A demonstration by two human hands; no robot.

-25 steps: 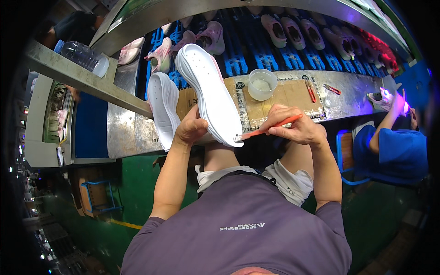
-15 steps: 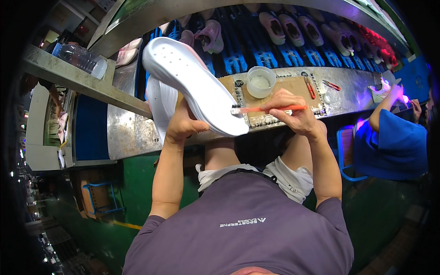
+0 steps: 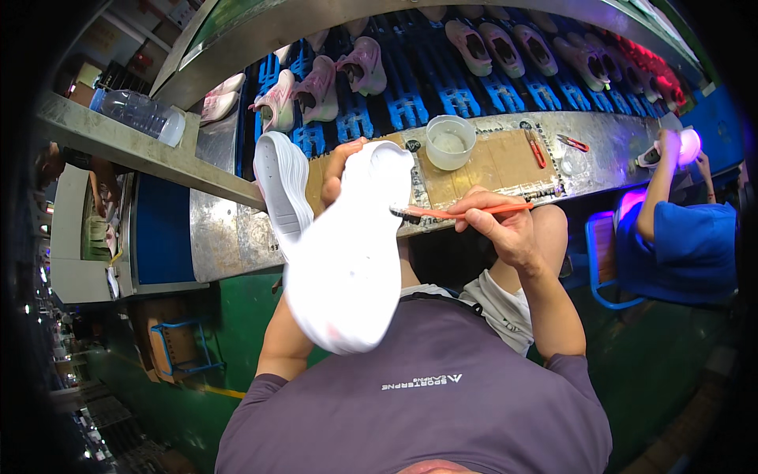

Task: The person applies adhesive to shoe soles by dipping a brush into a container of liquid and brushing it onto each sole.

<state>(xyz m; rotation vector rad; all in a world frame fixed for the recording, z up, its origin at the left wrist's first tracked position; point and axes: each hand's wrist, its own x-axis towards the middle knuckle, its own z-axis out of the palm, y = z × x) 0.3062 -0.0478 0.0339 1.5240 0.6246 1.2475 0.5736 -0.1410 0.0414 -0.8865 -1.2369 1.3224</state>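
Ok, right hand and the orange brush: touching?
Touching. The head view shows the right hand gripping the orange brush, thumb and fingers pinching its handle.

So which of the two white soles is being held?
The nearer sole, overlapping the shirt, in the left hand; the other sole rests on the bench behind.

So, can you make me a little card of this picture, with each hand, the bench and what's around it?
Left hand: holding a white shoe sole, a bit blurry
Right hand: holding an orange brush, tip at the sole's edge
On the bench: another white sole, a cup, cardboard, red snips
Behind the bench: pink shoes, blue racks
Upper left: clear bottle on its side
Far right: another person wearing blue
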